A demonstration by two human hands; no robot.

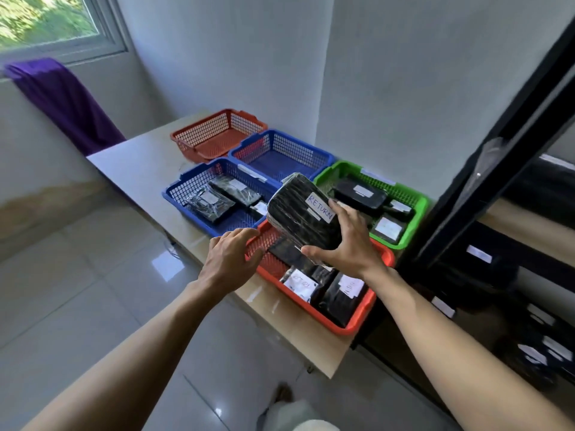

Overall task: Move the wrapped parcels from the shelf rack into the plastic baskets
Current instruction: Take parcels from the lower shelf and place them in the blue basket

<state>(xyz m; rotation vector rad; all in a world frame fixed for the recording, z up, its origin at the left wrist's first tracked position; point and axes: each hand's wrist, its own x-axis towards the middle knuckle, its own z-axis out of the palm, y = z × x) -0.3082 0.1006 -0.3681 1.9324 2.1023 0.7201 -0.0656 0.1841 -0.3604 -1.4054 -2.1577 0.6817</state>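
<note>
Shelf rack: the black shelf rack (497,169) stands at the right edge. Blurred dark rack parcels (479,262) with white labels lie on its shelves, so by the look of it more trips are due.
Worktop: the pale worktop (140,163) runs from near right to far left and carries five baskets set close together.
Far baskets: the far red basket (186,141) and the far blue basket (323,157) hold nothing that shows.
Middle baskets: the near blue basket (174,197) on the left and the green basket (417,206) on the right each hold a few black parcels.
Near red basket: the near red basket (357,328) holds at least two packed parcels (339,293) at its near end. Its far left part shows bare mesh.
Held parcel: the held parcel (298,219), black and film-wrapped, hangs tilted above the far half of the near red basket, clear of its floor.
Right hand: the right hand (351,244) grips the held parcel, thumb under its near end and fingers over its right side.
Left hand: the left hand (230,259) holds nothing. Its fingers are loosely spread, with the tips at the near red basket's left rim.
Label: the label (320,206) reads RETURN. Whether that matches this basket cannot be told, as the basket tags are unreadable.
Advice: the parcel is best lowered flat onto the bare mesh, label up and beside the packed parcels rather than on them. The left hand should steady the rim so the light basket does not slide, and the grip should let go only once the parcel rests.
</note>
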